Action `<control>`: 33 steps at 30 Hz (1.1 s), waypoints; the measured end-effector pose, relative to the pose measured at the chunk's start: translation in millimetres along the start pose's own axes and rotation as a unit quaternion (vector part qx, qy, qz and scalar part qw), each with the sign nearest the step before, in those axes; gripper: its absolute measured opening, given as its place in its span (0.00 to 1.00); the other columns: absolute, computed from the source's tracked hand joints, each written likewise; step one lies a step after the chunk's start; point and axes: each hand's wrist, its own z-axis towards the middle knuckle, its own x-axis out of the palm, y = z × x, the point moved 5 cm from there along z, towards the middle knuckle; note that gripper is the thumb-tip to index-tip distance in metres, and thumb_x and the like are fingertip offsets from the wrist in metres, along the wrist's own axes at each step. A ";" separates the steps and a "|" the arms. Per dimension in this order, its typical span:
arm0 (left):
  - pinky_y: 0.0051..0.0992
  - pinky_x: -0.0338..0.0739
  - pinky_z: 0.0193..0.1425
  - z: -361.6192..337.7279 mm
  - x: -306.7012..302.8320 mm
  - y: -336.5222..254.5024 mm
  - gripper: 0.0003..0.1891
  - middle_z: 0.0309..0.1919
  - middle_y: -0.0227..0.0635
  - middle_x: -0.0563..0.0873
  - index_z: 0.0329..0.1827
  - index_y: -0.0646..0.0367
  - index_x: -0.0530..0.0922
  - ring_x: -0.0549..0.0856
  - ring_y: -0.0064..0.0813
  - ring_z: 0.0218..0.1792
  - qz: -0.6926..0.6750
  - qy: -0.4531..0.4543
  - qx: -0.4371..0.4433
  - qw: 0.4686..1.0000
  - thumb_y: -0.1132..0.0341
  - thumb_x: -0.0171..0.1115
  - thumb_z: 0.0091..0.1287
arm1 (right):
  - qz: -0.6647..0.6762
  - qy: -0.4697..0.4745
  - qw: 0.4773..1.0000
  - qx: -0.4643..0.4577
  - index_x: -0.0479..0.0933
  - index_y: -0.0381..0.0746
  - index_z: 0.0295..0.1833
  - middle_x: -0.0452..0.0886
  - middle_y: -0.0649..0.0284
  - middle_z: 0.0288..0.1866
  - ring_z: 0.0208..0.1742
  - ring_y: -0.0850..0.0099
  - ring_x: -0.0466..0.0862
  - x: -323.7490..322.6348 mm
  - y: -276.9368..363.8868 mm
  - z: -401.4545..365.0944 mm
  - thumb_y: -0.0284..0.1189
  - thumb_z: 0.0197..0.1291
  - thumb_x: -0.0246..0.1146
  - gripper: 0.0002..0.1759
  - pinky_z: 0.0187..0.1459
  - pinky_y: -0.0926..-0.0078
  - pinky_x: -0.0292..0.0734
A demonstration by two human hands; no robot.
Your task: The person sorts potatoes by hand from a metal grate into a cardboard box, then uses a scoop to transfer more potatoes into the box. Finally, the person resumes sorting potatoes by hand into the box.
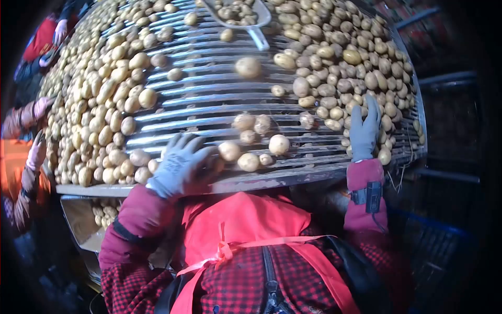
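My left hand (180,161), in a grey glove, is over the front edge of a slatted metal table (188,112), its fingers spread. A dark, blurred brownish shape is beside its fingertips; I cannot make out what it is. Just right of that hand, several loose potatoes (249,162) lie on the slats. My right hand (364,131), gloved too, reaches onto the near side of the right-hand potato pile (340,78). Its fingers are stretched out and touch the potatoes, gripping none that I can see.
A larger potato pile (99,125) covers the table's left side. At the far middle rests a scoop (257,36) with potatoes in it. Other people's gloved hands (36,152) work along the left edge. Below the front edge is a bin (78,220) with potatoes.
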 end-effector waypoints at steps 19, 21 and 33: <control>0.68 0.57 0.72 132.6 91.2 -66.0 0.11 0.51 0.31 0.83 0.49 0.41 0.87 0.75 0.40 0.63 0.163 0.145 0.187 0.958 0.56 0.58 0.70 | 0.070 0.153 0.978 -0.121 0.81 0.39 0.62 0.81 0.51 0.63 0.67 0.51 0.77 58.3 104.8 -50.7 0.28 0.61 0.71 0.22 0.69 0.56 0.72; 0.65 0.60 0.71 103.4 63.0 -43.9 0.11 0.50 0.31 0.83 0.47 0.43 0.86 0.78 0.39 0.61 0.136 0.132 0.158 0.969 0.56 0.63 0.64 | 0.147 0.115 0.974 -0.127 0.82 0.40 0.60 0.82 0.52 0.61 0.64 0.51 0.79 59.7 119.8 -43.5 0.28 0.60 0.71 0.21 0.67 0.56 0.74; 0.38 0.81 0.60 -56.1 -75.3 69.3 0.24 0.60 0.47 0.84 0.72 0.58 0.75 0.86 0.40 0.54 0.010 -0.203 -0.203 0.958 0.61 0.61 0.75 | 0.211 0.298 0.921 -0.136 0.80 0.46 0.63 0.83 0.53 0.55 0.55 0.50 0.83 215.5 224.7 14.5 0.38 0.58 0.72 0.26 0.60 0.54 0.78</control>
